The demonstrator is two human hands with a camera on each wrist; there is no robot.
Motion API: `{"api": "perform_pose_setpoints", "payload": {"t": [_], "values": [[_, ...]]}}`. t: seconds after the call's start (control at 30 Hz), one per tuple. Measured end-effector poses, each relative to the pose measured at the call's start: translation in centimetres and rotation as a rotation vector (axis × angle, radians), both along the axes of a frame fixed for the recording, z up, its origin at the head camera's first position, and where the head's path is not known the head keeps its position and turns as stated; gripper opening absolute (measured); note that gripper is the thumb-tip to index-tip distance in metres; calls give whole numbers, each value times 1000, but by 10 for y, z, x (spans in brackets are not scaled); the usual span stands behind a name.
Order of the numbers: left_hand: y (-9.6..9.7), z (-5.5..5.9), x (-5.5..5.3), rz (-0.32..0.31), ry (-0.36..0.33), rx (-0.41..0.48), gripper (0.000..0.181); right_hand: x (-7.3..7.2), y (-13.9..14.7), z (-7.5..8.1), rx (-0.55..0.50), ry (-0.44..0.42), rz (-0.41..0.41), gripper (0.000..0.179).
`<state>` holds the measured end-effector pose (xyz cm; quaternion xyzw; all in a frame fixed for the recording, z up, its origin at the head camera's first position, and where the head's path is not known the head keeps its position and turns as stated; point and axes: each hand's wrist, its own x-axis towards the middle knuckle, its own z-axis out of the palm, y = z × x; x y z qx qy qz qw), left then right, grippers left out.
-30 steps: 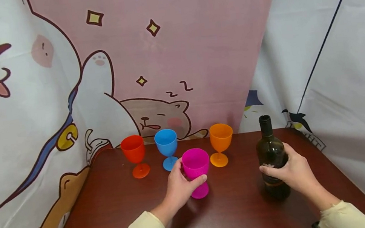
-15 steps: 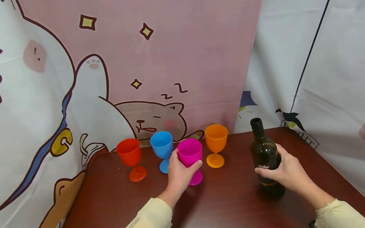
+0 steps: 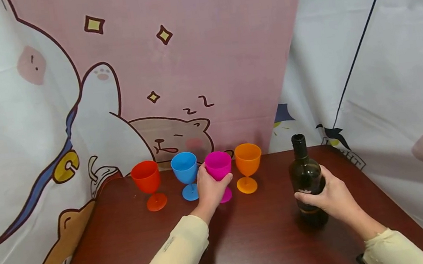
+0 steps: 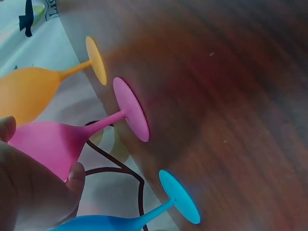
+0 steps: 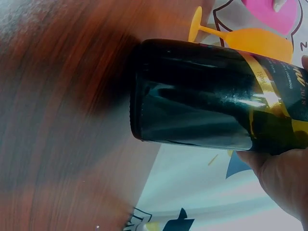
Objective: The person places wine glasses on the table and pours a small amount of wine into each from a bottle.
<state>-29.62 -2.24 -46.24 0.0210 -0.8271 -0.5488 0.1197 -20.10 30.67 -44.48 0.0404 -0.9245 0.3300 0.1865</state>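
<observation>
My left hand [image 3: 211, 190] grips a magenta plastic goblet [image 3: 218, 163] round its bowl, upright, between a blue goblet [image 3: 184, 166] and an orange goblet [image 3: 248, 157]. In the left wrist view, fingers and thumb wrap the bowl of the magenta goblet [image 4: 50, 139], and its stem and foot show below. My right hand [image 3: 332, 196] holds a dark glass wine bottle [image 3: 305, 173] round its body, upright on the right side. The right wrist view shows the lower part of the bottle [image 5: 192, 96], with a gold-banded label near the hand.
A red goblet [image 3: 146, 177] stands at the left end of the row, near the back edge of the dark wooden table [image 3: 264, 235]. Behind and beside the table hangs a cartoon-printed cloth [image 3: 226, 59].
My left hand has carried the magenta goblet away from me, to the back, into the row between the blue and orange goblets. My right hand keeps holding the bottle in about the same place.
</observation>
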Motion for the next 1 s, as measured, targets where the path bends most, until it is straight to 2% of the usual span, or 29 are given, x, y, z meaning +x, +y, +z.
{"api": "perform_pose_setpoints", "payload": {"t": [0.3, 0.5, 0.67, 0.8, 0.9, 1.0], "values": [[1, -1, -22, 29, 10, -74, 93, 1, 2, -1, -20, 22, 5, 86], [3, 2, -24, 1, -23, -101, 94, 2, 3, -1, -24, 35, -1, 83], [1, 0, -11, -56, -70, -111, 101, 2, 3, -3, -30, 15, 0, 84], [-1, -5, 8, -123, -148, -125, 106, 3, 3, -2, -37, -1, 0, 86], [1, -8, 24, -190, -193, -167, 102, 2, 4, -1, -38, -3, -6, 87], [7, -7, 35, -269, -191, -218, 96, 2, 5, 0, -36, 1, -8, 87]]}}
